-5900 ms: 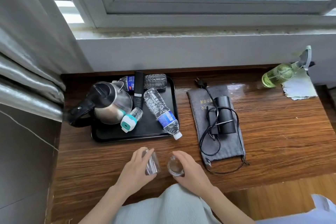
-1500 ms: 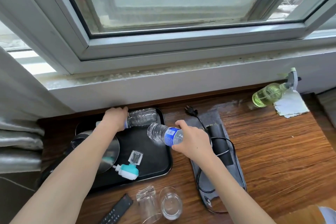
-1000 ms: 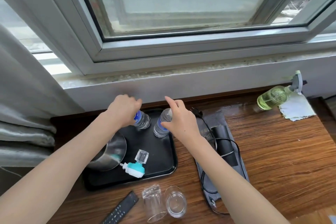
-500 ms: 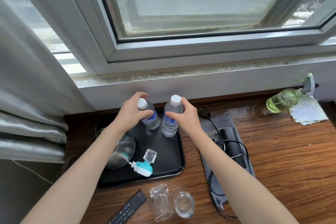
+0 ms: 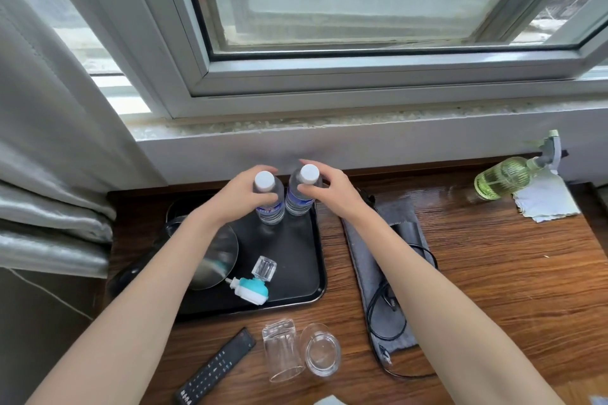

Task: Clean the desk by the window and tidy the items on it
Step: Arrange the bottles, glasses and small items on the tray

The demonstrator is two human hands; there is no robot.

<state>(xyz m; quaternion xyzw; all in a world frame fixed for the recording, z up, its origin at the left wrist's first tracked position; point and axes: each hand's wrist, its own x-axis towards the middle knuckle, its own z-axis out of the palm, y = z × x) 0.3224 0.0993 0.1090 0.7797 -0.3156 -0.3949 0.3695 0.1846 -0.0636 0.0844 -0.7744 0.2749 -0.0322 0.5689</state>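
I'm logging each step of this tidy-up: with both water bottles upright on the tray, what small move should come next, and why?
Probably let go of both. The left bottle and right bottle already stand side by side at the back of the tray, each gripped by a hand. The glasses wait in front.

Setting: you are at a hotel-style guest room desk (image 5: pixel 493 273) under a window (image 5: pixel 362 10). Evidence: black amenity tray (image 5: pixel 296 260) with kettle (image 5: pixel 217 256), two water bottles (image 5: pixel 297 204), TV remote (image 5: pixel 215 368), drinking glasses (image 5: pixel 283 352), curtain (image 5: pixel 39 141) at left.
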